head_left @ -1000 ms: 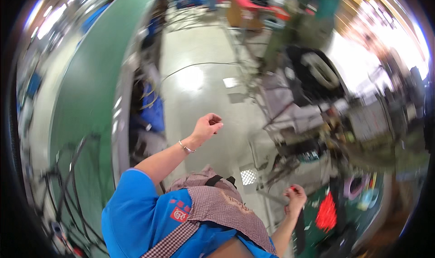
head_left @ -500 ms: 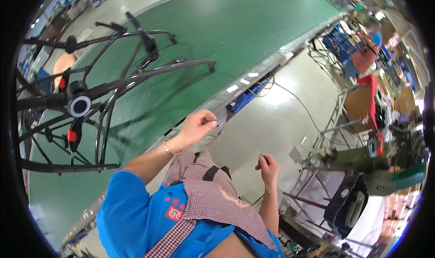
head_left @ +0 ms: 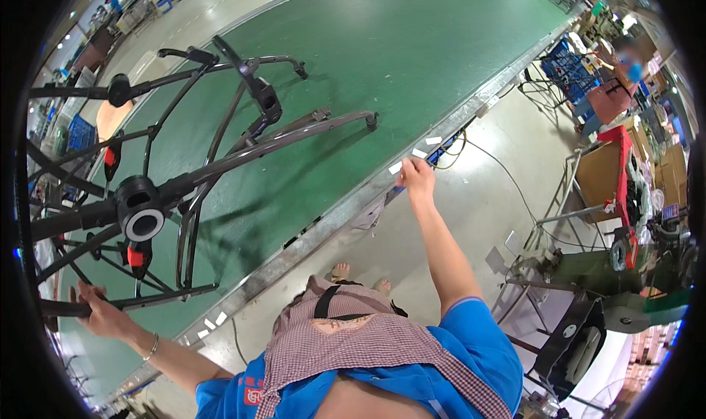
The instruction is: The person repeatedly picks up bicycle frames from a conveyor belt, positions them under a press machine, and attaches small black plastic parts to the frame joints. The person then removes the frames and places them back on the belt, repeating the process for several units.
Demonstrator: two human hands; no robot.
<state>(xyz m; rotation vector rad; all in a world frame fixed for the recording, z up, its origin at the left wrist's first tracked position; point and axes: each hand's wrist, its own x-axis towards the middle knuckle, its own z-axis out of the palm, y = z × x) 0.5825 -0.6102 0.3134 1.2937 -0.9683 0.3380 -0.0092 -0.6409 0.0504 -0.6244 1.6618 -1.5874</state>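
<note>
On the left stands a black tubular metal frame (head_left: 272, 141) with round joints and red-marked parts, resting on a green conveyor belt (head_left: 368, 58). My left hand (head_left: 101, 314) is at its lowest, nearest tube, its fingers curled over the tube. My right hand (head_left: 418, 178) reaches forward to the metal edge of the belt, thumb and fingers pinched together. The fingertips meet the nearest of three white labels (head_left: 396, 167) on that edge; whether they have lifted it or hold anything is hidden.
More white strips (head_left: 209, 323) lie on the belt's near edge. A cable (head_left: 507, 172) crosses the floor at the right. Further right are a red-edged cart (head_left: 599, 176), a green machine (head_left: 596, 272) and a black bin (head_left: 566, 338). A co-worker (head_left: 614, 95) is at the far right.
My left hand has gone down and left from the belt edge to the frame's tube. My right hand has moved forward to the white labels. The view has shifted slightly.
</note>
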